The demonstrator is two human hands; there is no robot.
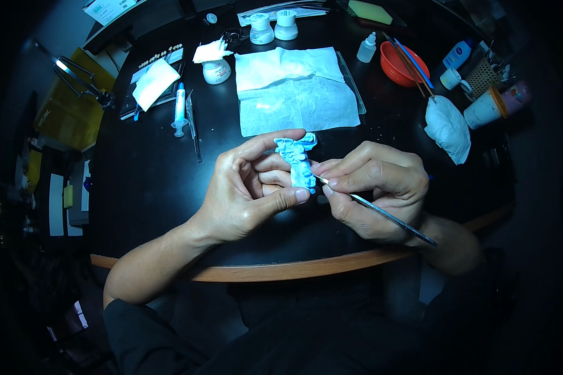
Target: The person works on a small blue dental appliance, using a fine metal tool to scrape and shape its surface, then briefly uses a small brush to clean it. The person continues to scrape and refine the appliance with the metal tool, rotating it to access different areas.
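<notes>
My left hand holds a pale blue-white dental model upright above the table, thumb at its lower end and index finger along its top. Rows of tooth shapes show on it. In a pen grip, my right hand pinches a thin dental hand tool with a dark handle. The light tip of this tool is at the right side of the model, close to the right fingertips. Whether the tip touches the model, and whether it is a brush or a carver, I cannot make out.
A creased white paper sheet lies beyond my hands. To its left are a syringe, tweezers and a tissue-topped jar. On the right stand a red bowl with brushes, a crumpled tissue and a cup.
</notes>
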